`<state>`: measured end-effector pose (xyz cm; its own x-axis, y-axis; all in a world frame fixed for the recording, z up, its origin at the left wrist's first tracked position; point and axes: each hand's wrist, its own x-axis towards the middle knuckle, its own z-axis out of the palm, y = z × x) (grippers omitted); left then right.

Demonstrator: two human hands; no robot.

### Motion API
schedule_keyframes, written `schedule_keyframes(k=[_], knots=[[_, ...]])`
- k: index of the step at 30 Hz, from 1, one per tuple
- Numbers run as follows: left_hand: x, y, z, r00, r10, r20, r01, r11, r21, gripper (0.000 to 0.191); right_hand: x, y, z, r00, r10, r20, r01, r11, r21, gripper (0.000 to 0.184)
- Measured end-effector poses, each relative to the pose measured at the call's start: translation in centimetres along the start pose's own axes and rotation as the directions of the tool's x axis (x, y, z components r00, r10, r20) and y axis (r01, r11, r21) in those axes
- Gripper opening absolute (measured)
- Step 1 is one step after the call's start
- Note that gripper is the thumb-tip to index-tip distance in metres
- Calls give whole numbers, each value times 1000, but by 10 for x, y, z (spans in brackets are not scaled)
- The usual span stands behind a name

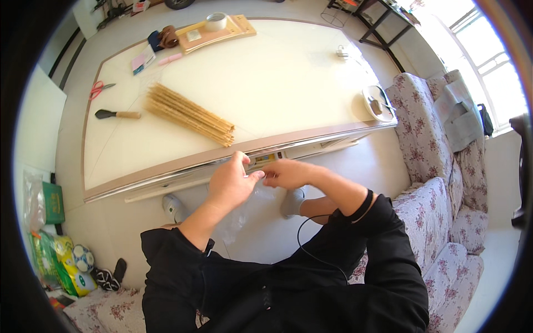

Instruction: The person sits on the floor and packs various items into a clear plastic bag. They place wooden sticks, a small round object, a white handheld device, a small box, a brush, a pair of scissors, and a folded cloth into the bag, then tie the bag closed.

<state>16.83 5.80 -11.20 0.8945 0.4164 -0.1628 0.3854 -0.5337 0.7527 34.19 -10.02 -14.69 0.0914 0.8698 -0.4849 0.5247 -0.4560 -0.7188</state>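
My left hand (231,181) is over the near edge of the table, thumb and forefinger spread. Its thumb tip meets the fingertips of my right hand (287,174), which are drawn together. Something thin and pale may be between them, but it is too small to make out. Below the hands is a crumpled, clear plastic film (237,220); whether a hand holds it cannot be told. On the table (283,79), just beyond my left hand, lies a bundle of thin tan sticks (189,114). Left of it are a black-bladed tool with a wooden handle (118,114) and red-handled scissors (98,89).
Boards (216,35) bearing a tape roll (216,21) lie at the far edge, near a pink pen-like item (170,59). A white dish (377,104) sits at the right corner. An opened drawer or shelf (266,158) shows under the near edge. A flowered sofa (424,208) stands right.
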Motion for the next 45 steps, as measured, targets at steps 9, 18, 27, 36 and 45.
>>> schedule_keyframes(k=[9, 18, 27, 36, 45], knots=[[34, 13, 6, 975, 18, 223, 174, 564, -807, 16, 9, 88, -203, 534, 268, -802, -409, 912, 32, 50], [48, 5, 2, 927, -53, 372, 325, 612, -721, 17, 57, 236, -391, 31, 299, -954, -773, 612, 167, 80], [46, -4, 14, 880, -99, 465, 409, 657, -634, 20, 70, 282, -433, 87, 287, -954, -733, 667, 133, 58], [32, 24, 17, 999, 9, 52, 19, 857, -515, 36, -4, 122, -260, 651, 88, -754, 716, 257, 648, 28], [-11, 40, 11, 888, 289, -358, -458, 626, -631, 53, -80, -44, -50, 838, 86, -539, 515, 201, 833, 33]])
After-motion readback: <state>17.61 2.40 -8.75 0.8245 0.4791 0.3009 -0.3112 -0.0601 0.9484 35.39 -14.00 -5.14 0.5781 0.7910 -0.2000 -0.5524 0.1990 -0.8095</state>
